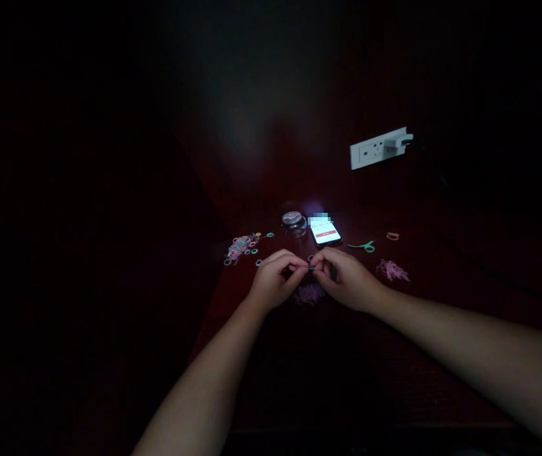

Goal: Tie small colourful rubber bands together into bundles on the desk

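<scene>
My left hand and my right hand meet above the dark table, both closed in a pinch. Between their fingertips is a small, thin greenish hair tie, mostly covered by the fingers. Below the hands lies a heap of short purple strips, partly in shadow. Just behind the fingertips a small pale ring shows. To the left is a pile of small coloured hair ties, mixed with purple pieces. Another bunch of purple strips rests right of my right hand.
A small clear jar with a lid stands behind the hands, beside a lit phone. Green-handled scissors and a pinkish clip-like piece lie to the right. On the wall, a white socket strip holds a plug. Surroundings are very dark.
</scene>
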Demonstrator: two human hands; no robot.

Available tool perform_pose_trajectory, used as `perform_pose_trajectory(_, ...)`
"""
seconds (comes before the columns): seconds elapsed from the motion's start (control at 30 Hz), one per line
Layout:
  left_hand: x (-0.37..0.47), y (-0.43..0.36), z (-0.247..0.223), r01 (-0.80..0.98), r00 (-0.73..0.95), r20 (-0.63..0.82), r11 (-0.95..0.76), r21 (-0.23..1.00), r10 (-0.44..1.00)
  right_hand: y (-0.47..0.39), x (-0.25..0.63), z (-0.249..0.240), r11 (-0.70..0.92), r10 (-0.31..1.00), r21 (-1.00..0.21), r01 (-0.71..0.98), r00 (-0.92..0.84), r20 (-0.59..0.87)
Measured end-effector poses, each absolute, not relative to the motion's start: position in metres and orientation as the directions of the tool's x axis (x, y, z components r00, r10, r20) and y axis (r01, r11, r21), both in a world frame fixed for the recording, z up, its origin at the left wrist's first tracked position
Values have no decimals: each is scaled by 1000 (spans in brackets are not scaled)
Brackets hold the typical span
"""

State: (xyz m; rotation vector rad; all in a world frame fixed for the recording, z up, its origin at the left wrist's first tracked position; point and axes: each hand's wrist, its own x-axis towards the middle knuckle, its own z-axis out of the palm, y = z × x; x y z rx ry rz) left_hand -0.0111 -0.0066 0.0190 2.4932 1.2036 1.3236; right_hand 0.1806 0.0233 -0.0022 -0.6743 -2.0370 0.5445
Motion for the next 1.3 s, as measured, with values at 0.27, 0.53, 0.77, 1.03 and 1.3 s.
perform_pose_trajectory(0.27, -11, -6, 19, 610, 335, 668, -693, 384, 664, 23, 181, 0, 761, 636, -596, 257, -482, 603)
perform_pose_trajectory(0.53, -11, -8, 21, 592, 352, 670, -710, 381, 653, 22, 182, 2, 771, 630, -568, 288, -474, 615)
perform_pose_trajectory(0.77, -12, -8, 20, 628, 310, 670, -674, 389, 675, 22, 182, 1, 766, 637, -571, 296, -476, 607)
perform_pose_trajectory(1.03, -12, -8, 20, 626, 306, 673, -675, 391, 674, 23, 183, 1, 775, 628, -557, 299, -462, 626)
perform_pose_trajectory(1.3, -14, -8, 19, 617, 305, 674, -679, 399, 673, 24, 183, 1, 767, 639, -565, 305, -447, 626)
